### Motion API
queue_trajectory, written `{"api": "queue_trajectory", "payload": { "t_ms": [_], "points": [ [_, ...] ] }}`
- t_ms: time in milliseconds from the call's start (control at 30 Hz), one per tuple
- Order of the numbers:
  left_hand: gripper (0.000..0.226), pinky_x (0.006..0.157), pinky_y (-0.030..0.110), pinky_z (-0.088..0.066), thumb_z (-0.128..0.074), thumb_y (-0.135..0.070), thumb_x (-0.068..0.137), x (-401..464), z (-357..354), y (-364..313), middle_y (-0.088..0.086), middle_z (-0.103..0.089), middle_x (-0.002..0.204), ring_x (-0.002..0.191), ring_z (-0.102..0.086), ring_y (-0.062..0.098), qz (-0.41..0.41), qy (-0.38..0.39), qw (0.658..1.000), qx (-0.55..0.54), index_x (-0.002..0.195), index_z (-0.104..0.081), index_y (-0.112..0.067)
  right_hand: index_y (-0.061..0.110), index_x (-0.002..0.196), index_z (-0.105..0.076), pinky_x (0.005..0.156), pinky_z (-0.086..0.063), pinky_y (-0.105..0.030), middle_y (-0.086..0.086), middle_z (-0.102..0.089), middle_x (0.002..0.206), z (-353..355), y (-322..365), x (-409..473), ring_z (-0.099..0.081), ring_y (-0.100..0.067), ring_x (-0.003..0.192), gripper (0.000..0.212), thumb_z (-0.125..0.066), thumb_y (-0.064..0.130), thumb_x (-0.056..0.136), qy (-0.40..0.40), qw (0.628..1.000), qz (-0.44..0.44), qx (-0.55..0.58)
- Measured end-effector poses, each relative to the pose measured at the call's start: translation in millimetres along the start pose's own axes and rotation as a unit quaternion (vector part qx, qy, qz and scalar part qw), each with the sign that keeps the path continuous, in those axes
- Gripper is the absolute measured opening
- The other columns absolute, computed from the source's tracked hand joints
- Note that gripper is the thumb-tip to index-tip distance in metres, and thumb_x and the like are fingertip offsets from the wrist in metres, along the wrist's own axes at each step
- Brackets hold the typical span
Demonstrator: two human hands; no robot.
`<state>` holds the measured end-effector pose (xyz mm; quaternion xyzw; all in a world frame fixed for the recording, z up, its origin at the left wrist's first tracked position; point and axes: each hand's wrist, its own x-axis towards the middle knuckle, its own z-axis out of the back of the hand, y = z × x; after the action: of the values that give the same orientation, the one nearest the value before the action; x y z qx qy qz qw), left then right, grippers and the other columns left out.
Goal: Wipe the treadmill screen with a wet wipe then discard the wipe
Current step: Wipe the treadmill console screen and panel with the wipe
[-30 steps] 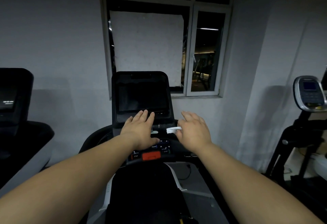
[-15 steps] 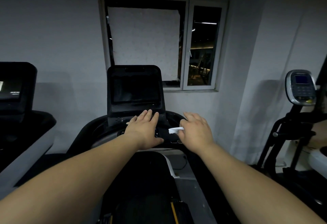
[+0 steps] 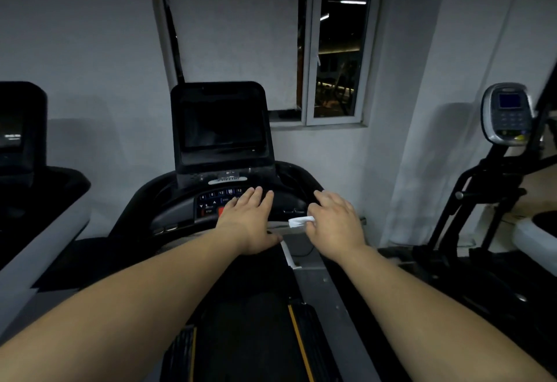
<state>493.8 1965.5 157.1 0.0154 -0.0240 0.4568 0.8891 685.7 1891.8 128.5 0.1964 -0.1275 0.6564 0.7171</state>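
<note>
Left hand (image 3: 250, 219) held flat, fingers straight, nothing gripped, over button panel (image 3: 217, 199). Right hand (image 3: 333, 225) curled round wipe (image 3: 300, 221); crumpled white end seen poking out thumb side. Wipe judged light, limp, damp (easily bunched, could be slippery); best unfolded, pressed flat under fingertips. Screen (image 3: 223, 130) beyond, dark, upright, not yet touched.

A gym room: treadmill (image 3: 223, 170) in the middle, another treadmill (image 3: 27, 146) left, exercise machine (image 3: 506, 140) right.
</note>
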Motion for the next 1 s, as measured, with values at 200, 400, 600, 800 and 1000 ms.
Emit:
{"api": "queue_trajectory", "payload": {
  "t_ms": [200, 400, 600, 800, 1000],
  "points": [
    [0.106, 0.128, 0.047, -0.004, -0.055, -0.069, 0.091, -6, -49, -3, 0.007, 0.011, 0.173, 0.158, 0.010, 0.023, -0.017, 0.040, 0.999, -0.011, 0.164, 0.007, -0.022, 0.014, 0.115, -0.071, 0.122, -0.027, -0.045, -0.009, -0.045, 0.158, -37, -4, -35, -0.033, -0.026, 0.150, 0.027, -0.061, 0.030, 0.096, 0.049, 0.999, -0.015, -0.014],
    [0.106, 0.128, 0.048, -0.005, -0.055, -0.068, 0.092, -14, -98, -7, 0.008, 0.010, 0.173, 0.158, 0.009, 0.023, -0.028, 0.081, 0.996, -0.026, 0.164, 0.007, -0.021, 0.015, 0.117, -0.069, 0.121, -0.026, -0.044, -0.009, -0.042, 0.160, -70, -6, -66, -0.030, -0.026, 0.152, 0.028, -0.058, 0.030, 0.097, 0.089, 0.995, -0.036, -0.013],
    [0.107, 0.128, 0.048, -0.008, -0.055, -0.071, 0.090, -28, -173, -12, 0.009, 0.007, 0.173, 0.159, 0.007, 0.024, -0.032, 0.135, 0.989, -0.046, 0.164, 0.006, -0.022, 0.011, 0.111, -0.073, 0.117, -0.034, -0.047, -0.012, -0.052, 0.151, -130, -12, -111, -0.040, -0.030, 0.146, 0.024, -0.064, 0.025, 0.093, 0.116, 0.992, -0.050, -0.004],
    [0.108, 0.128, 0.048, -0.007, -0.056, -0.070, 0.090, -33, -249, -19, 0.009, 0.008, 0.173, 0.159, 0.008, 0.024, -0.037, 0.197, 0.978, -0.060, 0.164, 0.006, -0.021, 0.008, 0.105, -0.074, 0.110, -0.042, -0.052, -0.017, -0.058, 0.145, -194, -21, -154, -0.049, -0.035, 0.139, 0.022, -0.069, 0.021, 0.088, 0.160, 0.984, -0.076, 0.010],
    [0.109, 0.128, 0.049, -0.007, -0.057, -0.069, 0.089, -39, -320, -30, 0.009, 0.009, 0.173, 0.159, 0.008, 0.024, -0.044, 0.248, 0.965, -0.070, 0.164, 0.008, -0.022, 0.009, 0.115, -0.070, 0.115, -0.037, -0.046, -0.014, -0.049, 0.154, -249, -30, -197, -0.038, -0.032, 0.146, 0.027, -0.062, 0.025, 0.095, 0.223, 0.970, -0.098, 0.022]
  ]
}}
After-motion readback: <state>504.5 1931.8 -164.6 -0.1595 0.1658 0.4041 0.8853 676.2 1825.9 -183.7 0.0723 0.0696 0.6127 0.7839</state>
